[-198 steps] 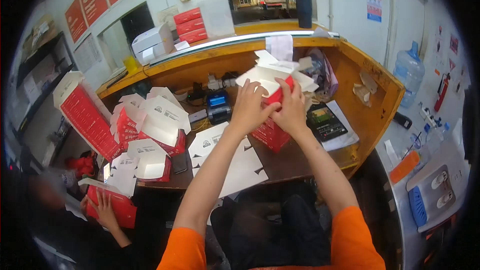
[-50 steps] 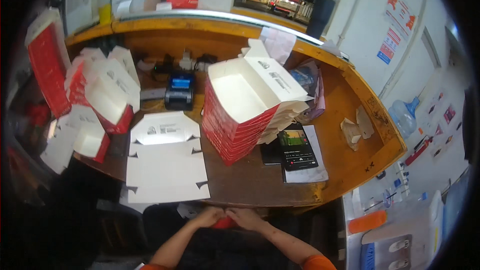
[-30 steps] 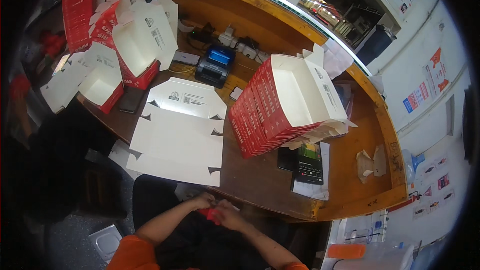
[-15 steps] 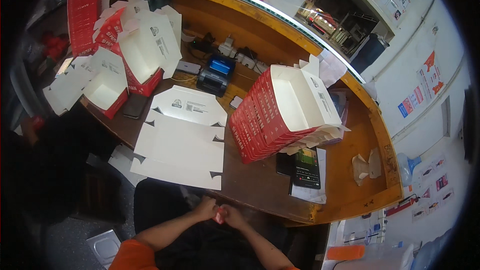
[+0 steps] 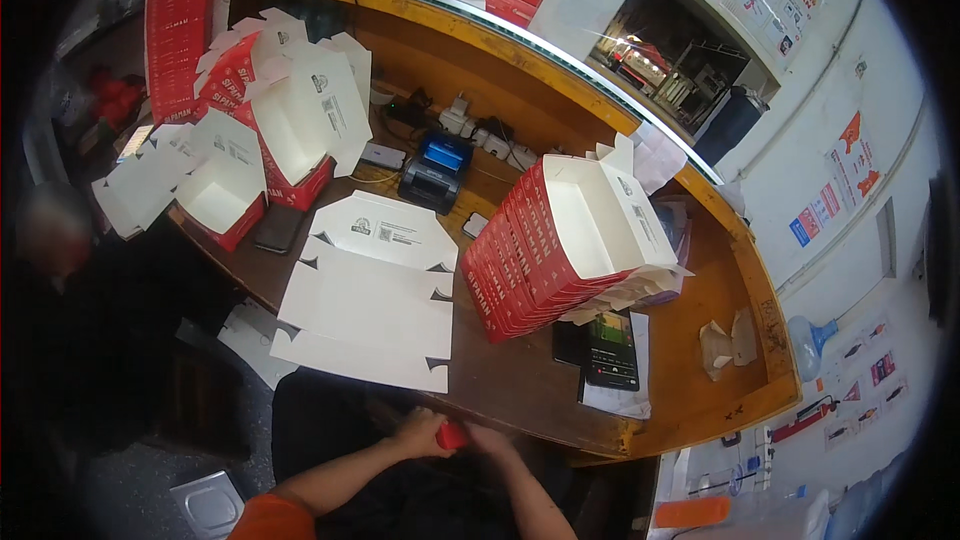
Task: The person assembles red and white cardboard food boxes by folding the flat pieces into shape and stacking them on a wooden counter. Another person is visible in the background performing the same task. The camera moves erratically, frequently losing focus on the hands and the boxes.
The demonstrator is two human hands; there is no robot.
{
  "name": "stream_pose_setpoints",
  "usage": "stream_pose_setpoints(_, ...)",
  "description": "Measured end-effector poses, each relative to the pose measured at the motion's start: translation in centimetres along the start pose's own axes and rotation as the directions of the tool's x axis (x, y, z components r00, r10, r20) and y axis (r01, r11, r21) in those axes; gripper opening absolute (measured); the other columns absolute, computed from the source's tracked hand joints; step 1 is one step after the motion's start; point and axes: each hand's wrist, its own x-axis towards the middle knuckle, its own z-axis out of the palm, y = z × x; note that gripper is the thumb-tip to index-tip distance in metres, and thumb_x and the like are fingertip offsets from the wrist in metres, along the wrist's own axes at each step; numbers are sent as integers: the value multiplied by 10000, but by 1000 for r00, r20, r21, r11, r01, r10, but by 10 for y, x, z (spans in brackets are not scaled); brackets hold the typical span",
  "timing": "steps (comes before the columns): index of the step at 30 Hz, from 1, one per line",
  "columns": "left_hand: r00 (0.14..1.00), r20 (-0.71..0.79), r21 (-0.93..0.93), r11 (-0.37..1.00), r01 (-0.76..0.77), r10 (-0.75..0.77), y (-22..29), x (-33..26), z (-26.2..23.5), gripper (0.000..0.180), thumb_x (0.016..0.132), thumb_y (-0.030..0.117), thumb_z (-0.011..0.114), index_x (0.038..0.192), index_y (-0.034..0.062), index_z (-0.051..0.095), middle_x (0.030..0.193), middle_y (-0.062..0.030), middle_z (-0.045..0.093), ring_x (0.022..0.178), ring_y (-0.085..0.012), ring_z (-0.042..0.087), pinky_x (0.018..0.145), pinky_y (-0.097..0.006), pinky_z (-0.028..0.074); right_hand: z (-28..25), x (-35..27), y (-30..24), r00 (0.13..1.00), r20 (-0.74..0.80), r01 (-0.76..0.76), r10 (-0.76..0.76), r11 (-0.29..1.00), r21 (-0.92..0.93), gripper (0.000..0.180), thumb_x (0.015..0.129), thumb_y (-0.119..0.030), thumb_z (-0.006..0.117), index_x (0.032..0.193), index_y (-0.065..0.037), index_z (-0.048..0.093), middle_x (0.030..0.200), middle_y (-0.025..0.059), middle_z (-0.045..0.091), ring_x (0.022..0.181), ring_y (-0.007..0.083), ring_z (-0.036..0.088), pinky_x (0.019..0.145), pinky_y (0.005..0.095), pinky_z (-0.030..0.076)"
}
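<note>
On the curved wooden worktop [image 5: 520, 380], flat white cardboard box blanks [image 5: 372, 290] lie at the near edge. Right of them stands a stack of nested red-and-white folded boxes [image 5: 560, 245], with a black phone [image 5: 611, 350] before it. A black card terminal [image 5: 437, 170] sits behind the blanks.

Bright, even indoor light — dark, strongly warped fisheye edges.

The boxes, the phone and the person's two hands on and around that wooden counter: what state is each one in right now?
Nested stack of red boxes: folded, open, tipped on its side.
Flat white box blanks: unfolded, lying on the counter.
Folded boxes at left: open, piled up.
Phone: screen lit, lying flat.
Small printer: lid shut.
Left hand: closed on a small red thing, below the counter edge.
Right hand: touching the same red thing.
</note>
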Motion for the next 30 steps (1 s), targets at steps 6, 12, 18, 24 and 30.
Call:
stream_pose_setpoints(6, 968, -29, -76, 965, -250, 248, 26, -20, -13, 786, 622, 424, 916, 1275, 161, 565, 1269, -236, 481, 1191, -429, 482, 1013, -514, 437, -6, 18, 63, 982, 146, -156, 121, 953, 258, 452, 999, -371, 553, 1281, -29, 643, 1315, 218, 647, 1261, 365, 592, 1076, 446, 426)
stream_pose_setpoints(12, 970, 103, -243, 951, -190, 221, 21, -28, -25, 799, 605, 420, 922, 1245, 137, 534, 1251, -227, 466, 1217, -427, 462, 1027, -520, 427, -1, -2, 20, 939, 306, -289, 154, 837, 465, 424, 970, -334, 651, 1291, -58, 643, 1272, 167, 654, 1183, 306, 616, 1015, 414, 487)
stream_pose_setpoints(18, 981, -66, 61, 982, -179, 183, 25, -25, -22, 795, 613, 430, 920, 1234, 80, 568, 1211, -238, 556, 1174, -418, 550, 988, -479, 474, -23, -14, -22, 945, 310, -272, 108, 785, 557, 431, 974, -346, 704, 1307, -83, 623, 1222, 113, 654, 1076, 268, 649, 954, 425, 541)
stream_pose_setpoints(24, 853, 100, -790, 480, 381, -513, 4, -11, -65, 673, 747, 430, 844, 1237, 8, 657, 1162, -140, 699, 1076, -248, 676, 924, -388, 542, -36, -23, -1, 911, 255, -373, 324, 385, 844, 368, 998, -331, 670, 1264, -79, 630, 1168, 97, 658, 1027, 230, 647, 893, 395, 544)
stream_pose_setpoints(30, 806, 40, -999, -43, 18, -590, -42, 9, -9, 442, 869, 350, 724, 1118, -14, 706, 1078, -163, 717, 994, -251, 701, 884, -392, 562, -37, -24, -4, 899, 146, -318, 413, 386, 866, 327, 1017, -324, 637, 1221, -69, 629, 1099, 88, 658, 941, 206, 649, 814, 383, 554)
